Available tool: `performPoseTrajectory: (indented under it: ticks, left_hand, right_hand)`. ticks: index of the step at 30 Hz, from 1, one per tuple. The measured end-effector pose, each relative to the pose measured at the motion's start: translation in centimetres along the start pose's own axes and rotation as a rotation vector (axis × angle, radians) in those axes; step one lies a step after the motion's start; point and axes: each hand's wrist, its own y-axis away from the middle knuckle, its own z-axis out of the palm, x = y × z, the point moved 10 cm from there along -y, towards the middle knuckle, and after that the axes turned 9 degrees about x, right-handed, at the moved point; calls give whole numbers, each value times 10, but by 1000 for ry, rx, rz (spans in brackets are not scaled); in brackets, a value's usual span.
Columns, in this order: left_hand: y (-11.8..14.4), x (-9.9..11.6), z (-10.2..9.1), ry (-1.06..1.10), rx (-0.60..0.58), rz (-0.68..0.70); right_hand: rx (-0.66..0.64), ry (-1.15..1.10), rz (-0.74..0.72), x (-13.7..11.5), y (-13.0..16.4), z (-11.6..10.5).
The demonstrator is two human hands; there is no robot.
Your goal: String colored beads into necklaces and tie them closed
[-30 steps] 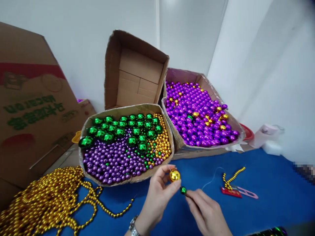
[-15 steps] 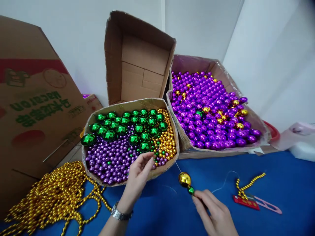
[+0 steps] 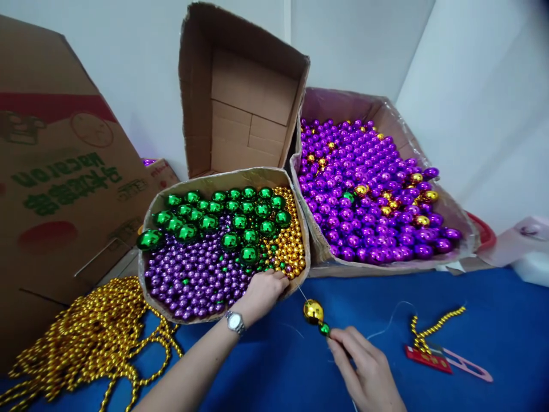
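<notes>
near centre of desk (image 3: pixel 493 320) | left hand (image 3: pixel 263 289) fingers down among small beads in mixed bead box (image 3: pixel 223 180), grip unclear | right hand (image 3: pixel 364 372) grip pinched on strung gold ball (image 3: pixel 313 311) and green bead (image 3: pixel 325 328)

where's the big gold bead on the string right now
Low centre of the head view: the gold bead hangs on the thread, a small green bead below it, by the right hand.

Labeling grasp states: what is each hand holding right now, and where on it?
Right hand pinches the thread just below the small green bead, under the gold bead. Left hand reaches into the mixed bead box; any hold is hidden.
</notes>
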Motion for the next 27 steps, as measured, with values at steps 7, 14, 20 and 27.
performPoseTrajectory:
  ticks: [7, 14, 20, 27]
  left_hand:
    - [18, -6, -23, 816, 138, -324]
    - [46, -4, -16, 1465, 193, -572]
    - [50, -9, -15, 1534, 245, -594]
    - [50, -7, -19, 1559, 273, -574]
  right_hand:
    - [13, -13, -4, 0, 0, 0]
    - [-7, -11, -33, -8, -1, 7]
    - [-34, 29, -71, -8, 1, 10]
    - [-26, 78, -106, -12, 0, 8]
